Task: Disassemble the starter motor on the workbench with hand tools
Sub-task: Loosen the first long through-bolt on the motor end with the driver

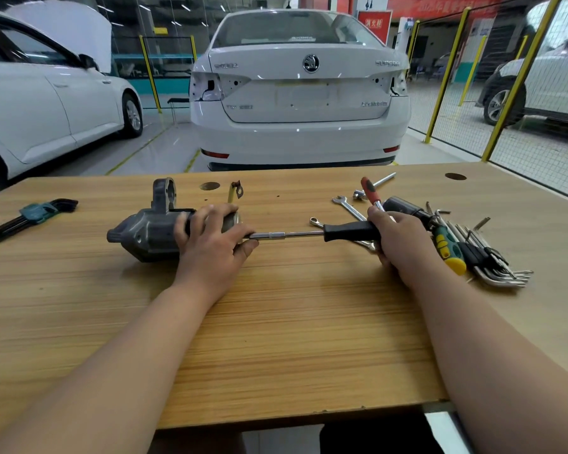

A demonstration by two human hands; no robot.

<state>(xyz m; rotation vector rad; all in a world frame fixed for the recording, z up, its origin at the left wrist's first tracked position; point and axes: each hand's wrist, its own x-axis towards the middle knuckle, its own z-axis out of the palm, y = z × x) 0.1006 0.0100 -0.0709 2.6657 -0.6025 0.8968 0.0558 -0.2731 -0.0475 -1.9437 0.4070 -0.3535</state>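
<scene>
1. Bare forearms reached in from the bottom edge across the light wood-grain workbench [276, 322]; head view only.
2. Left hand [210, 234] lay over the right end of the grey cast-metal starter motor [145, 232], fingers curled down around the body and clamping it to the bench. The motor lay on its side, left of centre, nose housing pointing left.
3. Right hand [399, 239] was wrapped tight around the black-handled driver with a long chrome shaft [348, 231]. The shaft ran level and leftward to the motor's end face; its tip was hidden behind the left fingers, so I couldn't tell if it was seated on a fastener.
4. Small bent metal terminal strap [236, 190] lay loose just behind the motor. A black cylindrical part [404, 204] sat among the tools on the right. It may be something already taken off, but that's a guess.
5. Tool pile on the right: chrome open-end spanners [345, 204], a red-handled driver [369, 190], a green-and-yellow screwdriver [446, 247] and loose chrome hex keys [495, 270]. The black hex-key set in a teal holder [30, 214] was far left, well apart from the work.
6. Status, my read: early stage. Main housing was in one piece; end cover bolts were likely the step in hand. Cover, armature and brushes were all left to pull.
</scene>
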